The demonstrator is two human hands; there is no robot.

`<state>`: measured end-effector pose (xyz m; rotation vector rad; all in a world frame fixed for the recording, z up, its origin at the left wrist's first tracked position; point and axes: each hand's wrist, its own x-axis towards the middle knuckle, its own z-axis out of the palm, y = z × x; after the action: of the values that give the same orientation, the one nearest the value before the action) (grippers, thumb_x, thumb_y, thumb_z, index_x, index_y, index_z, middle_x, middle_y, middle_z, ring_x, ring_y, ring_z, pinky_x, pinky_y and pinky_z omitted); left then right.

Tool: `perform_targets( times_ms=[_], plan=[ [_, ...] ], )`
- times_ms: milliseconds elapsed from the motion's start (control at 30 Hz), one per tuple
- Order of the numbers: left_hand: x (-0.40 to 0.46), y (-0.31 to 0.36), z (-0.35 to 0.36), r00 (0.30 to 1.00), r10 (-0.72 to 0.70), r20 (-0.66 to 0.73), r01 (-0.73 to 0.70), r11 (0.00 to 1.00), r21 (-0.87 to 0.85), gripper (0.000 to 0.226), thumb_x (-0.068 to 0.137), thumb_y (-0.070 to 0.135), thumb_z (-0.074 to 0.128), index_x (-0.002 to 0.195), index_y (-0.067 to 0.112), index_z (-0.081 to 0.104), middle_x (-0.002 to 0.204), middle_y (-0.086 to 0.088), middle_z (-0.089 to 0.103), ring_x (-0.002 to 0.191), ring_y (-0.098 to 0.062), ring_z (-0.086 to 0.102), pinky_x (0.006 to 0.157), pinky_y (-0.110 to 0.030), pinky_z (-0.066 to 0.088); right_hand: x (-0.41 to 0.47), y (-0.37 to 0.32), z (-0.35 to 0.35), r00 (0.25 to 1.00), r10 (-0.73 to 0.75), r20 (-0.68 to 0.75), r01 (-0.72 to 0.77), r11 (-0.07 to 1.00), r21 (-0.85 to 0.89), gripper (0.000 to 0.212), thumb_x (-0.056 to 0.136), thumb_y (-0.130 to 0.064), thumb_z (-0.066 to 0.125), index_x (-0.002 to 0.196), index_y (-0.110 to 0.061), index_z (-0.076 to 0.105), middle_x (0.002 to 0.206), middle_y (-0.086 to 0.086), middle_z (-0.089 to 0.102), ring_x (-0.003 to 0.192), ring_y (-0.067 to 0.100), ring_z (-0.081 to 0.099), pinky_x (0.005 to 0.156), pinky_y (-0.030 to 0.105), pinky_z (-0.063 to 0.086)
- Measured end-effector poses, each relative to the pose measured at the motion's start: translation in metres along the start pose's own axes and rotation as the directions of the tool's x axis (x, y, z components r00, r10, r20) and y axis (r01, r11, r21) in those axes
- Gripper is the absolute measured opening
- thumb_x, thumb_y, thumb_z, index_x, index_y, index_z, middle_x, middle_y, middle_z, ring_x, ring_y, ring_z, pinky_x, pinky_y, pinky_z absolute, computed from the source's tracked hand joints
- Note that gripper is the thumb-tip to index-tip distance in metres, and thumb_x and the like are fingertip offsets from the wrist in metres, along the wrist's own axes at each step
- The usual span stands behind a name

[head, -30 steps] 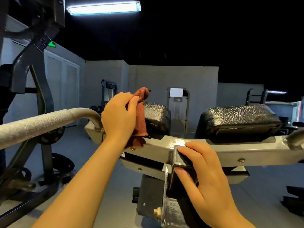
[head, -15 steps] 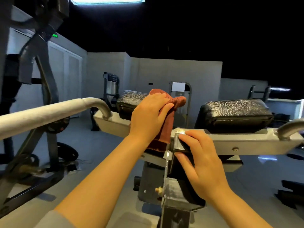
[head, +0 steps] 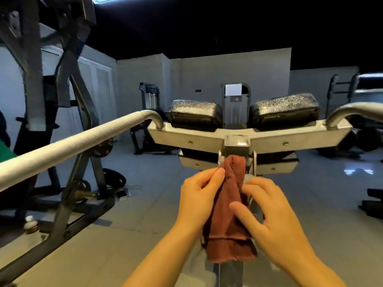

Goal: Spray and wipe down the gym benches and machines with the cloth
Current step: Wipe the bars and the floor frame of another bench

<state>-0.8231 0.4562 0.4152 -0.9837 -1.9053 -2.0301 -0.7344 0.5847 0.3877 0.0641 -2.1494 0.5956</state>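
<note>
Below the crossbar (head: 259,139), on the machine's centre post: cloth (head: 229,210), red-brown, draped lengthwise. Left hand (head: 199,200) pinches its left edge; right hand (head: 271,218) grips its right side, apparently wrapping it round the post for wiping. Pads (head: 194,114) beyond.

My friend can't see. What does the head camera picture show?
Two hands, left hand and right hand, hold a red cloth against the grey machine frame. Behind it sit two black pads.
</note>
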Motion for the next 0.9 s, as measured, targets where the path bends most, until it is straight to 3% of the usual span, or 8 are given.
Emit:
perform_targets(
  times_ms=[67,133,200,333,433,633,800,900],
  plan=[
    [-0.027,0.002,0.01,0.993,-0.09,0.081,0.099,0.987,-0.125,0.022,0.095,0.02,0.058,0.104,0.011,0.075,0.098,-0.001,0.075,0.096,-0.017,0.07,0.086,-0.034,0.055,-0.024,-0.012,-0.009,0.993,0.12,-0.015,-0.118,0.988,0.101,0.041,0.084,-0.072,0.045,0.098,-0.037,0.062,0.1,-0.019,0.057,0.097,0.002,0.056,0.076,0.018,0.045],
    [-0.053,0.006,0.012,0.975,-0.144,0.17,0.175,0.968,-0.181,0.024,0.096,0.021,0.055,0.105,0.009,0.075,0.099,-0.004,0.075,0.097,-0.02,0.07,0.088,-0.034,0.056,-0.042,-0.021,-0.017,0.97,0.243,0.009,-0.236,0.933,0.271,0.031,0.08,-0.062,0.05,0.097,-0.04,0.063,0.096,-0.017,0.063,0.088,0.001,0.061,0.069,0.016,0.046],
    [-0.073,0.009,0.008,0.957,-0.165,0.237,0.212,0.959,-0.188,0.025,0.096,0.021,0.054,0.107,0.01,0.073,0.101,-0.004,0.075,0.098,-0.019,0.07,0.088,-0.031,0.055,-0.057,-0.032,-0.023,0.954,0.301,0.017,-0.284,0.878,0.385,0.028,0.078,-0.052,0.051,0.1,-0.039,0.064,0.097,-0.018,0.065,0.087,0.0,0.062,0.068,0.012,0.046],
    [-0.102,0.021,-0.007,0.929,-0.182,0.321,0.254,0.947,-0.198,0.03,0.089,0.031,0.057,0.107,0.013,0.073,0.102,-0.002,0.074,0.096,-0.017,0.07,0.081,-0.026,0.055,-0.076,-0.052,-0.031,0.933,0.357,-0.049,-0.302,0.849,0.434,0.024,0.087,-0.026,0.064,0.109,-0.034,0.058,0.101,-0.018,0.061,0.094,-0.005,0.059,0.072,0.008,0.045],
    [-0.116,0.032,-0.019,0.912,-0.189,0.365,0.269,0.946,-0.182,0.032,0.083,0.038,0.058,0.102,0.018,0.074,0.101,-0.002,0.074,0.094,-0.018,0.07,0.078,-0.024,0.055,-0.081,-0.066,-0.04,0.947,0.321,-0.016,-0.288,0.871,0.399,0.015,0.088,-0.017,0.065,0.1,-0.025,0.068,0.103,-0.011,0.064,0.092,-0.003,0.059,0.072,0.008,0.046],
    [-0.149,0.041,-0.036,0.903,-0.174,0.394,0.258,0.951,-0.17,0.033,0.082,0.041,0.056,0.101,0.02,0.073,0.098,0.002,0.073,0.095,-0.012,0.069,0.077,-0.02,0.051,-0.099,-0.096,-0.059,0.968,0.242,0.07,-0.248,0.866,0.435,0.011,0.088,-0.014,0.066,0.084,-0.023,0.071,0.082,-0.01,0.071,0.076,0.005,0.065,0.067,0.015,0.05],
    [-0.18,0.035,-0.037,0.899,-0.112,0.424,0.174,0.979,-0.11,0.037,0.078,0.041,0.062,0.102,0.014,0.07,0.097,0.003,0.072,0.094,-0.008,0.067,0.078,-0.016,0.05,-0.136,-0.093,-0.056,0.962,0.241,0.126,-0.266,0.93,0.255,0.012,0.09,-0.02,0.065,0.081,-0.029,0.066,0.078,-0.012,0.067,0.072,0.006,0.063,0.063,0.018,0.048],
    [-0.185,0.023,-0.033,0.874,-0.106,0.473,0.129,0.992,-0.017,0.023,0.079,0.032,0.073,0.093,0.014,0.072,0.09,0.002,0.072,0.087,-0.012,0.069,0.078,-0.026,0.056,-0.159,-0.075,-0.047,0.938,0.272,0.216,-0.305,0.943,0.136,0.013,0.089,-0.025,0.066,0.082,-0.035,0.066,0.077,-0.016,0.067,0.074,0.006,0.063,0.066,0.026,0.051]
  ],
)
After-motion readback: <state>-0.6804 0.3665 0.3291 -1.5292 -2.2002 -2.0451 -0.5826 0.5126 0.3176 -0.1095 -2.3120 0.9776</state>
